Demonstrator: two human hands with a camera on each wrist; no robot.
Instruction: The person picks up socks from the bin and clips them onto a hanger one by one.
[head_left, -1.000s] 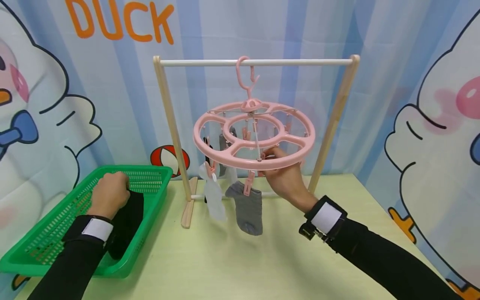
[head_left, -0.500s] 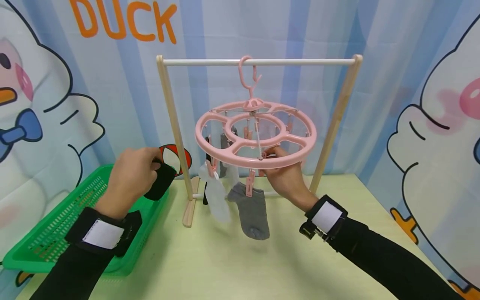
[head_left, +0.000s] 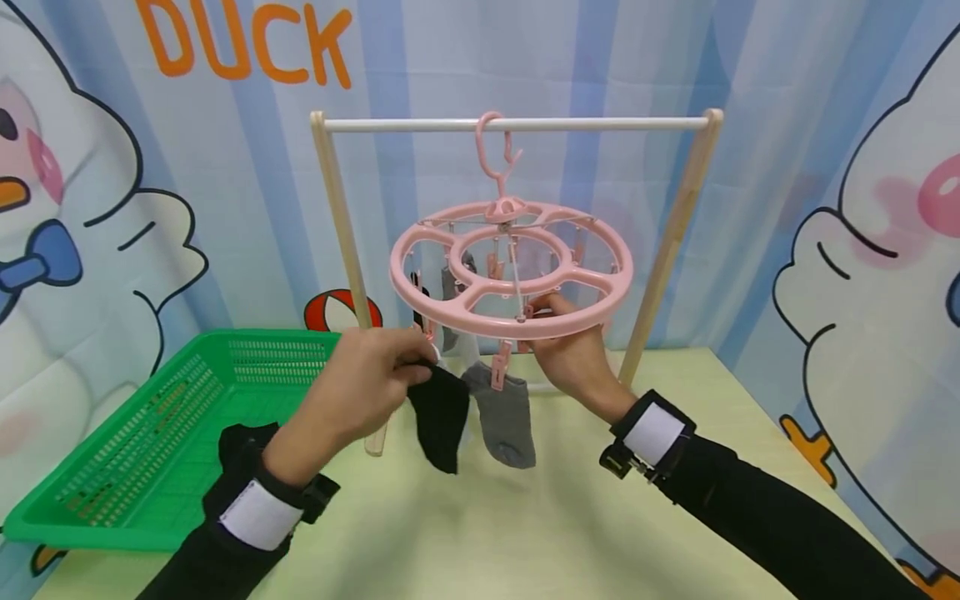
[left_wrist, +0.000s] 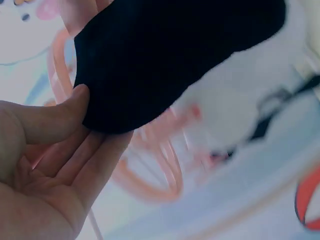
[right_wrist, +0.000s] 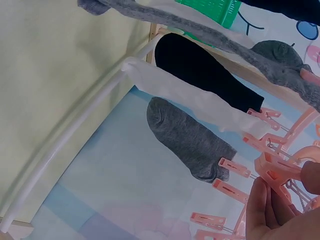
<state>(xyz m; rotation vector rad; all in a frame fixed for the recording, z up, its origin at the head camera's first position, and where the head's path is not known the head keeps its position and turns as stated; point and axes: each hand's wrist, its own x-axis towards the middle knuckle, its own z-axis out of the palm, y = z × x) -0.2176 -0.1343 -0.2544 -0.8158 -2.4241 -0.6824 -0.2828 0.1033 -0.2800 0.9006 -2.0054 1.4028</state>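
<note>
My left hand (head_left: 360, 387) pinches a black sock (head_left: 442, 417) by its cuff, left of the hanging gray sock (head_left: 504, 421). In the left wrist view the thumb and fingers hold the edge of that black sock (left_wrist: 165, 55). Under the near right side of the round pink drying hanger (head_left: 457, 321), my right hand (head_left: 573, 358) grips a pink clothespin (right_wrist: 277, 172), seen in the right wrist view with no sock in it. Other socks hang from the hanger: a gray sock (right_wrist: 190, 140), a white sock (right_wrist: 195, 97) and a black sock (right_wrist: 205, 72).
The hanger hooks over the white bar (head_left: 600, 125) of a wooden stand (head_left: 667, 242). At left on the table (head_left: 600, 517) is a green basket (head_left: 150, 417) with black fabric (head_left: 243, 437) in it. A printed curtain (head_left: 420, 58) hangs behind.
The left hand has lifted the black sock out of the basket and carried it right to the hanger's front left side. My right hand has stayed in place.
</note>
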